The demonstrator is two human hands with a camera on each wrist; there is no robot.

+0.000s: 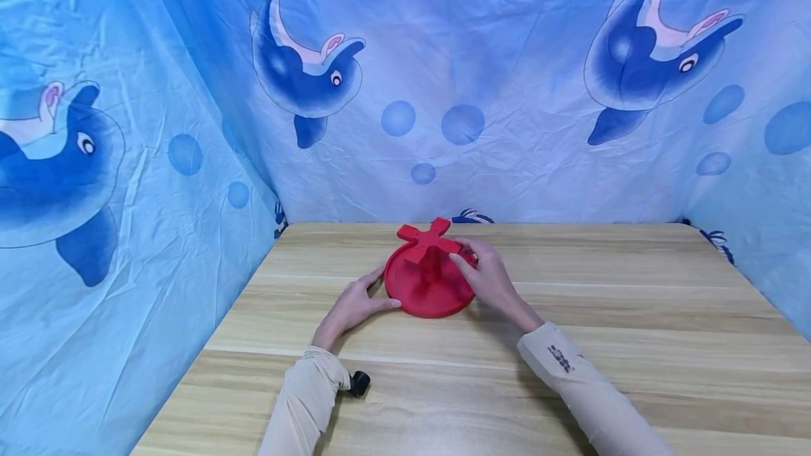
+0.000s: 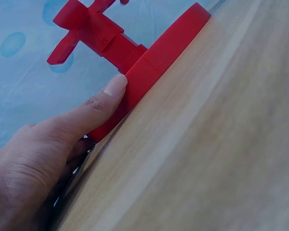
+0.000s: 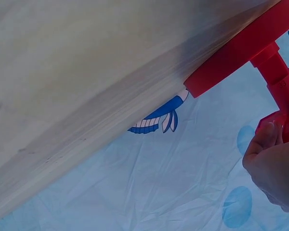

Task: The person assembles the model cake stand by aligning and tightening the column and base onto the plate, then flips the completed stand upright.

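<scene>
A red round base [image 1: 415,300] with a raised rim lies flat on the wooden table. From its middle rises a red post [image 2: 116,47], topped by a red four-armed cross piece [image 1: 428,236]. My left hand [image 1: 351,306] holds the base at its left edge, the thumb against the front of the rim and the fingers farther round the side. With thumb and fingers, my right hand [image 1: 489,274] pinches the right arm of the cross, above the base. In the right wrist view that hand partly hides the cross.
The wooden table [image 1: 253,378] ends at a back edge just behind the red piece. Blue cloth [image 1: 507,181] printed with dolphins and bubbles hangs behind it and on both sides. A small black device [image 1: 359,383] sits at the left cuff.
</scene>
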